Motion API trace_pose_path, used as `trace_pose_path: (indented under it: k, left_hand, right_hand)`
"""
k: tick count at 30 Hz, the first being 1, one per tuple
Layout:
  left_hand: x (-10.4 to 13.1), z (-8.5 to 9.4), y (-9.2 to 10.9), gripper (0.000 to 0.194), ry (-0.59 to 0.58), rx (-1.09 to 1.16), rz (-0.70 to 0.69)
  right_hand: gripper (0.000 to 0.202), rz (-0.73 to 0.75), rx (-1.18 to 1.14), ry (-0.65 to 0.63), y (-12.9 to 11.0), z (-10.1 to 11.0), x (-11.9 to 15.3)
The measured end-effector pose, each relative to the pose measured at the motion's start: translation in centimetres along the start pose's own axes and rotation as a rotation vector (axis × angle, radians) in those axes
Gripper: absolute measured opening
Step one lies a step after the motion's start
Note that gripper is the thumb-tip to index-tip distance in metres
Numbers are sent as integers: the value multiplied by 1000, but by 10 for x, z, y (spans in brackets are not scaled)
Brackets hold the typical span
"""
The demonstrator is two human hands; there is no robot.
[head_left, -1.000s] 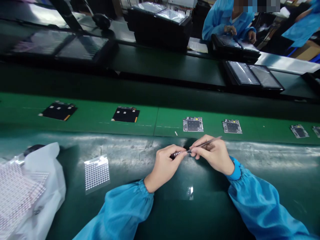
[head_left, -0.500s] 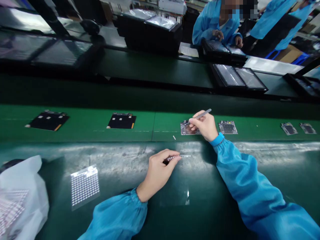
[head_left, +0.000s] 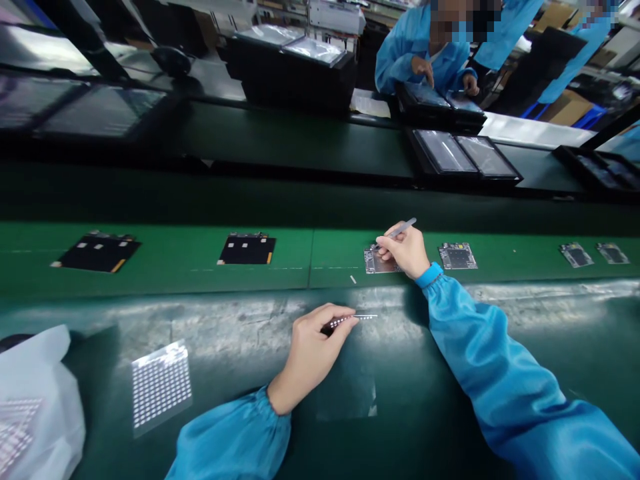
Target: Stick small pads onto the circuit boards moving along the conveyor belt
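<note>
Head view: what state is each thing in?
Left hand: closed on white-dotted dark strip
Right hand: closed on grey metal tweezers
Silver-grey circuit board under right hand: partly covered
Black rectangular panel, centre-left: lying flat
White-dotted clear plastic sheet: lying flat
White plastic bag: crumpled

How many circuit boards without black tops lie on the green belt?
4. The first board is partly hidden by the right hand; the second board lies just right of it; the third board and fourth board lie close together farther right.
</note>
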State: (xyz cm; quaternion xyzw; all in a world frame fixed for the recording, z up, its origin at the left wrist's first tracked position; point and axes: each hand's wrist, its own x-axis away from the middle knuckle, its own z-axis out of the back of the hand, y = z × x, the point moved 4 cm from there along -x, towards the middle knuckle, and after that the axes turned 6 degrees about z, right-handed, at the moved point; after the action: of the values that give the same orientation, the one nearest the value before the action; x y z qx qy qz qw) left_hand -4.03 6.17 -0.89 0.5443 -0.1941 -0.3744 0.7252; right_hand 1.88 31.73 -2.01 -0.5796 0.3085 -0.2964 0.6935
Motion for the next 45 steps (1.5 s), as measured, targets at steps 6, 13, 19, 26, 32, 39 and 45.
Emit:
trace_pose_path:
  k: [6, 13, 19, 26, 32, 39, 45]
  left_hand:
    - [-1, 1, 2, 7, 2, 2, 0]
    - [-2, 2, 4, 9, 0, -13, -4]
    - [-2, 3, 5, 9, 11, -32, -19]
    - [-1, 3, 3, 7, 15, -34, -24]
    - [-1, 3, 1, 6, 38, -3, -1]
    - [0, -1, -2, 9, 26, 71, 47]
    - [1, -3, -2, 15, 14, 175, 108]
  right_hand:
    - [25, 128, 140, -26, -13, 6, 12]
    - [26, 90, 145, 19, -14, 13, 19]
    - [19, 553, 674, -106, -34, 23, 26]
    - [46, 672, 1232, -432, -20, 19, 37]
    - [37, 569, 961, -341, -47, 31, 40]
    - [24, 370, 407, -522, -58, -6, 105]
    - [11, 290, 304, -473, -47, -13, 112]
